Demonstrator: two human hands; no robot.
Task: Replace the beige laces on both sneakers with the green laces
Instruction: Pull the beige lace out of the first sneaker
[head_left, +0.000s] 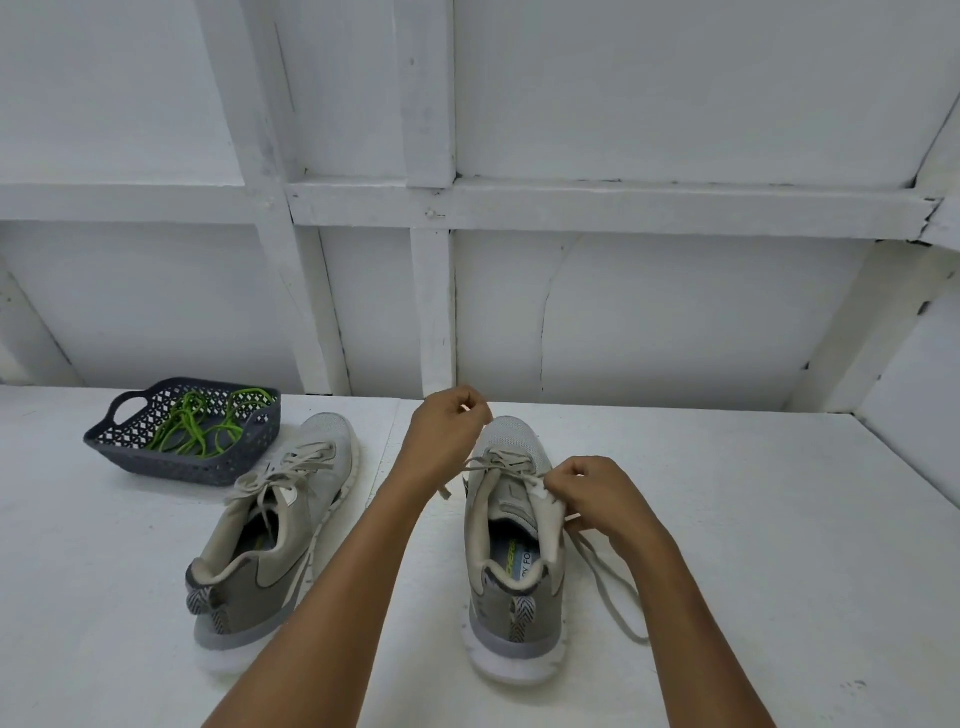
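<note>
– Green laces: where are they?

– Heaped in the grey basket at the far left of the tabletop, just behind the toe of the left sneaker. None is threaded into either shoe yet.

– And the hands?

– Both are at the right sneaker, which stands heel toward the person. The right hand has its fingers curled, pinching the beige lace at the top eyelets. A loose length trails from there onto the tabletop beside the shoe. The left hand is raised over the toe with its fingertips closed. It seems to pinch the other strand, though the strand is thin and hard to make out.

– So how far along?

– Early, I'd say. The right sneaker is untied, but its lace is crossed through most of the eyelets. The left sneaker is fully laced in beige and nobody is touching it. Left to do: pulling out both beige laces, then threading green into both shoes.
</note>
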